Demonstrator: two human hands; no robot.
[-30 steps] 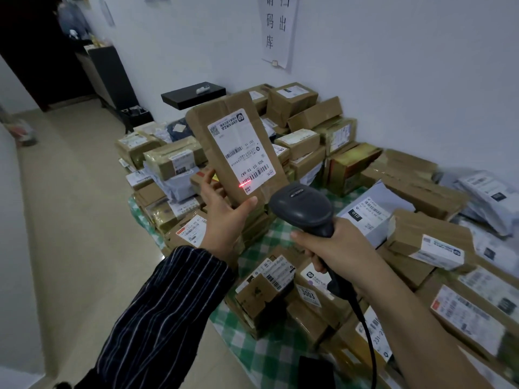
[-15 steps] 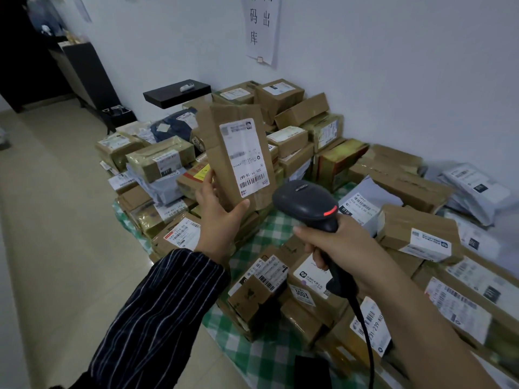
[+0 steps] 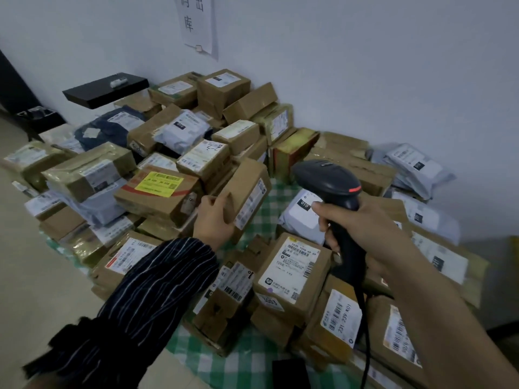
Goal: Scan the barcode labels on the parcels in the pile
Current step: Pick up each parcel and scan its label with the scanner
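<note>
Holding one brown parcel, left hand | one scanner, right hand

Background stuff: a plain white wall with a paper sign stuck on it up top, showing big Chinese characters that get cut off by the frame edge. Over on the left there's a flat black box close to the wall with some small white thing lying on top (too blurry to tell what), and further left a dark bit of furniture. Down low you've got a green-and-white checked cloth spread on the pale floor, plus a black rectangular object lying on the cloth at the bottom edge.
</note>
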